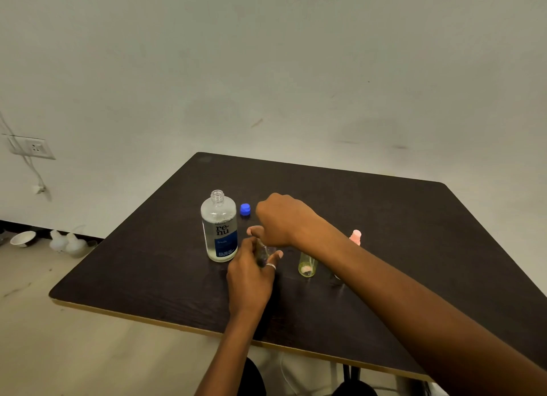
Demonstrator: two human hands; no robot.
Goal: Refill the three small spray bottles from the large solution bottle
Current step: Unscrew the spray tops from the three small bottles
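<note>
The large clear solution bottle [219,228] with a blue label stands uncapped on the dark table [384,218]. Its blue cap [245,209] lies just to its right. My left hand [250,274] grips a small clear spray bottle [263,255] standing on the table. My right hand [282,221] is curled over the top of that bottle, which it hides. A small yellow-green spray bottle [307,265] stands to the right, partly behind my right forearm. A pink-topped small bottle [355,237] shows beyond the forearm.
The table's light front edge [177,324] runs close to me. On the floor at the left lie a white bowl [23,238] and white plastic bottles [66,242]. A wall socket [35,147] with a cable is on the left wall.
</note>
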